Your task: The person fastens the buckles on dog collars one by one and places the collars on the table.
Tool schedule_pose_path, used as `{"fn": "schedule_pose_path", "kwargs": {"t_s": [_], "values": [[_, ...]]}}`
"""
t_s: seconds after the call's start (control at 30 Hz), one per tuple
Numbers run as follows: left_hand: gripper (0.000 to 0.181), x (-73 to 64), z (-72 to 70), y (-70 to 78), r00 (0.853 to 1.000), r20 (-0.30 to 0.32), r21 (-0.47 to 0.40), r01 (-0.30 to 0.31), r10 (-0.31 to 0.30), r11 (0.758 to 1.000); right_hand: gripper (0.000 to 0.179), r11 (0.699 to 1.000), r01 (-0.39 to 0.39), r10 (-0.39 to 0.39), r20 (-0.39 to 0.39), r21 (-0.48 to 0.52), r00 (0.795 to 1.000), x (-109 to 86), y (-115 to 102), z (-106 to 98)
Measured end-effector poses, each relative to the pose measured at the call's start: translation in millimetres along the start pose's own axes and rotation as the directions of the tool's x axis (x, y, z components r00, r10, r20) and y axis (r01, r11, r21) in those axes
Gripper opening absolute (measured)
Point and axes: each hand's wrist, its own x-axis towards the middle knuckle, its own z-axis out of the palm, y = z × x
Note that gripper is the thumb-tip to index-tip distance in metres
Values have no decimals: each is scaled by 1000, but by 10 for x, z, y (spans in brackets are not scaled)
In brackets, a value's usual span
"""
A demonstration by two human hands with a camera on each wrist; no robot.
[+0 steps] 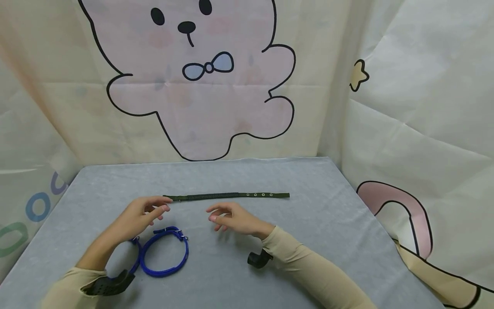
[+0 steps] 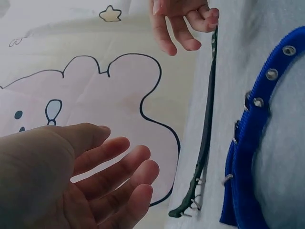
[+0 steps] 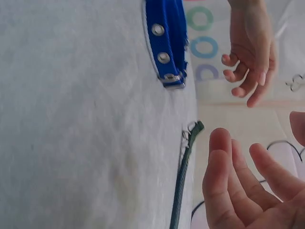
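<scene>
A dark green collar with metal eyelets lies stretched out flat across the table, its buckle end at the left. My left hand hovers by that buckle end with relaxed, slightly bent fingers and holds nothing. Nearer the collar's eyelet half, my right hand hovers in front of it, also loose and holding nothing. Below the left hand sits a blue collar buckled into a ring. Its eyelets and buckle show in the right wrist view. A second blue collar is partly hidden behind the left wrist.
Grey cloth covers the table. Behind it hangs a curtain with a cartoon animal print, and printed curtains enclose both sides. Each wrist wears a black camera mount.
</scene>
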Motion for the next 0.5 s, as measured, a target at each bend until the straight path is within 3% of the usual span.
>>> {"fn": "schedule_pose_path", "kwargs": {"t_s": [0.27,0.5], "values": [[34,120,71,93,1000,-17,-32,-25,24,999,41,999,43,-42,-55,9,998,-75,62,-195],[34,240,125,163,999,-16,-82,-52,51,995,37,999,38,-35,-141,18,989,-134,145,-395]]}}
